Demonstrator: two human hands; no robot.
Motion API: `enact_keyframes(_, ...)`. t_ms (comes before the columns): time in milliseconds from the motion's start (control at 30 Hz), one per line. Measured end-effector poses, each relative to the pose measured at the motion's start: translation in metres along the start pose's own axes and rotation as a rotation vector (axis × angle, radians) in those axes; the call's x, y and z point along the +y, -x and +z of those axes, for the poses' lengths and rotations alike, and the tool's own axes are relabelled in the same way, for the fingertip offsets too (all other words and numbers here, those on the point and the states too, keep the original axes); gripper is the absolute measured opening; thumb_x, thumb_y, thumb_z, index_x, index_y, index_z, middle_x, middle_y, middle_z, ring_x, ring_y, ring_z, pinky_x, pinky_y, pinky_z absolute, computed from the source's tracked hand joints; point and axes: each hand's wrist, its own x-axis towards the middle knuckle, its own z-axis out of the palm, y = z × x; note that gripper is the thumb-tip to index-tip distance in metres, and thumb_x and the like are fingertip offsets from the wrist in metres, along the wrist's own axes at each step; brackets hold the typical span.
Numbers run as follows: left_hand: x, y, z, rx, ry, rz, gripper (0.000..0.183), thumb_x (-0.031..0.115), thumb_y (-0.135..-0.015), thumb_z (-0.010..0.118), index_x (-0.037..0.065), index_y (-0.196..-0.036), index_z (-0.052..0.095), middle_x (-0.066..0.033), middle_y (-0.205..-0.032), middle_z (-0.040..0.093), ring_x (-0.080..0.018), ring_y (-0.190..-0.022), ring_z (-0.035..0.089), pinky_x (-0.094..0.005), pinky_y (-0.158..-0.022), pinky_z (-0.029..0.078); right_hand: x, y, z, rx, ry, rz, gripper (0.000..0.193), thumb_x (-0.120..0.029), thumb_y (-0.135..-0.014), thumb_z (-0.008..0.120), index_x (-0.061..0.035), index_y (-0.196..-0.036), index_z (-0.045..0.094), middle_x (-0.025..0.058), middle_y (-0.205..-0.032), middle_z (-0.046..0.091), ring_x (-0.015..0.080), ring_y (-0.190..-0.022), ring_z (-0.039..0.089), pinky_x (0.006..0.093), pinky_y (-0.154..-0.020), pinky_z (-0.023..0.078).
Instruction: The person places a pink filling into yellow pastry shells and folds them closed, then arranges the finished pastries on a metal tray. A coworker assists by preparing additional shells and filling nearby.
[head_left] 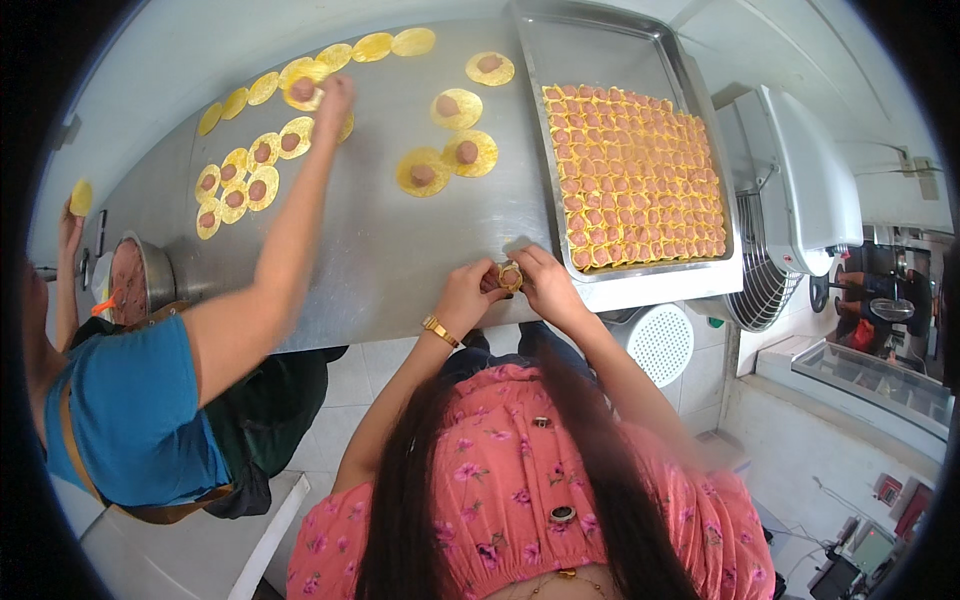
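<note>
Over the near edge of the steel table, my left hand (470, 292) and my right hand (546, 285) close together round a small dumpling (510, 277), its yellow wrapper gathered up at the rim. Beyond them lie round yellow wrappers topped with pink meat filling, among them one wrapper (422, 172) and another beside it (481, 154). To the right, a metal tray (541, 130) carries many tight rows of finished dumplings (640, 175); its far end is bare metal.
On the left, a co-worker in a blue shirt (140, 400) reaches an arm (290, 235) across the steel table (370, 260) to a filled wrapper (302, 92). A bowl of meat filling (130, 285) stands beside them. A white machine (790, 180) with a wire guard is right of the tray; a white perforated stool (660, 345) stands below.
</note>
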Motion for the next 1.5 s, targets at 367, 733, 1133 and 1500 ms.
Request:
enact_keyframes(367, 0.007, 0.001, 0.000, 0.001, -0.008, 0.035, 0.022, 0.010, -0.074, 0.072, 0.003, -0.085, 0.055, -0.0134, -0.077, 0.064, -0.0306, -0.073, 0.064, -0.0396, -0.064, 0.050, -0.005, 0.000, -0.006, -0.067, -0.028, 0.030, 0.026, 0.007, -0.070, 0.055, -0.0001, -0.096, 0.057, 0.0173, -0.094, 0.056, 0.0391, -0.090, 0.056, 0.0434, -0.075, 0.048)
enact_keyframes(733, 0.003, 0.003, 0.004, 0.049, -0.007, 0.079, 0.022, 0.011, -0.075, 0.072, 0.002, -0.086, 0.055, -0.0129, -0.078, 0.066, -0.0286, -0.073, 0.066, -0.0361, -0.063, 0.052, -0.005, -0.002, -0.006, -0.104, 0.036, 0.065, 0.026, 0.007, -0.070, 0.054, -0.0010, -0.094, 0.058, 0.0165, -0.090, 0.056, 0.0393, -0.088, 0.056, 0.0445, -0.075, 0.048)
enact_keyframes(1133, 0.008, 0.007, 0.009, 0.099, -0.170, 0.146, 0.021, 0.011, -0.076, 0.070, 0.003, -0.091, 0.058, -0.0144, -0.075, 0.064, -0.0312, -0.073, 0.064, -0.0379, -0.065, 0.050, -0.006, 0.004, -0.004, -0.135, 0.044, 0.057, 0.032, 0.007, -0.066, 0.059, -0.0019, -0.097, 0.057, 0.0168, -0.095, 0.055, 0.0388, -0.089, 0.056, 0.0430, -0.076, 0.049)
enact_keyframes(1500, 0.007, 0.008, 0.015, 0.018, -0.033, -0.025, 0.020, 0.015, -0.077, 0.069, 0.005, -0.088, 0.055, -0.0145, -0.077, 0.064, -0.0345, -0.074, 0.062, -0.0426, -0.064, 0.048, -0.006, 0.004, -0.005, -0.150, 0.064, 0.062, 0.041, 0.008, -0.063, 0.061, -0.0026, -0.102, 0.054, 0.0168, -0.098, 0.054, 0.0386, -0.093, 0.056, 0.0438, -0.077, 0.048)
